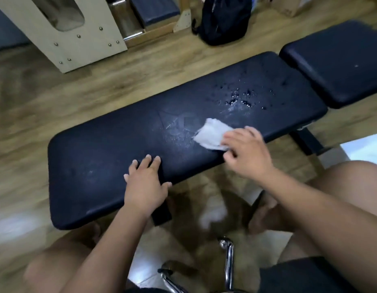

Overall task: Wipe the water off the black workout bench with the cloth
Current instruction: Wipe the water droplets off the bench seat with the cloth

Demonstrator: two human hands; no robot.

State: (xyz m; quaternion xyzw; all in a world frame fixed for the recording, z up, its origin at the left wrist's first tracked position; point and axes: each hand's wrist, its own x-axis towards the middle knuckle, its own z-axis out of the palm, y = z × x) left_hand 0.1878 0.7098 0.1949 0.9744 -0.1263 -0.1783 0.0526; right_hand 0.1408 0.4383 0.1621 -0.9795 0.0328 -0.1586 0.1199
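The black workout bench [103,157] runs across the middle of the view. Water drops [240,98] lie on its far right part, and a streaky damp patch [179,125] spreads near the middle. A white cloth [210,133] lies flat on the pad just below the drops. My right hand [246,153] presses on the cloth's right edge with its fingers spread over it. My left hand [145,182] rests flat on the bench's near edge, fingers straight, holding nothing.
A second black pad [339,60] adjoins the bench at the right. A black backpack [223,20] stands on the wooden floor behind. A wooden frame [67,39] fills the far left. My bare knees and a chrome chair base [227,261] are below.
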